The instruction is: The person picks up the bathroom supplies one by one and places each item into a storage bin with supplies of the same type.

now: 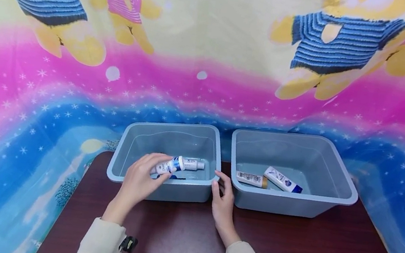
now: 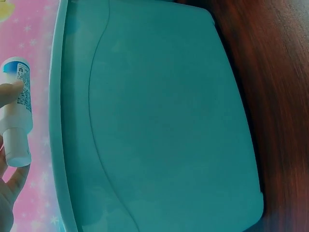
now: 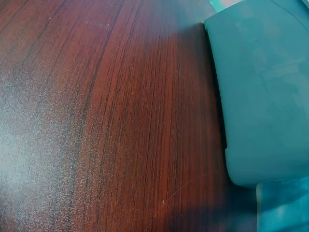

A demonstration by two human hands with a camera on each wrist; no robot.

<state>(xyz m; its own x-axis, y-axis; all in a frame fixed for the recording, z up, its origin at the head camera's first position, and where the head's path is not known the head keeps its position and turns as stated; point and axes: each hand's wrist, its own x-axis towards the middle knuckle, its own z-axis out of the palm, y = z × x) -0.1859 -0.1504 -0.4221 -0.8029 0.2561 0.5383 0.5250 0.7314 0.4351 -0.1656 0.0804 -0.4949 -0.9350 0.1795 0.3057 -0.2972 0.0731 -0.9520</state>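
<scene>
My left hand (image 1: pixel 144 177) grips a small white bottle (image 1: pixel 170 165) with blue markings, tilted over the near part of the left grey bin (image 1: pixel 161 185). In the left wrist view, the bottle (image 2: pixel 18 113) shows small print and a narrower white cap, with fingers round it. Another white bottle (image 1: pixel 191 164) lies on that bin's floor. Beside it is a dark blue item (image 1: pixel 176 178), mostly hidden by the hand and rim. My right hand (image 1: pixel 223 200) holds the left bin's right rim near its front corner, thumb and forefinger at the edge. The right wrist view does not show this hand.
Close on the right stands a second grey bin (image 1: pixel 289 205). Inside lie a white container with a gold cap (image 1: pixel 251 179) and a white bottle with a blue cap (image 1: pixel 282 179). Both bins stand on a dark wooden table (image 1: pixel 184 238), before a printed cloth backdrop (image 1: pixel 207 43).
</scene>
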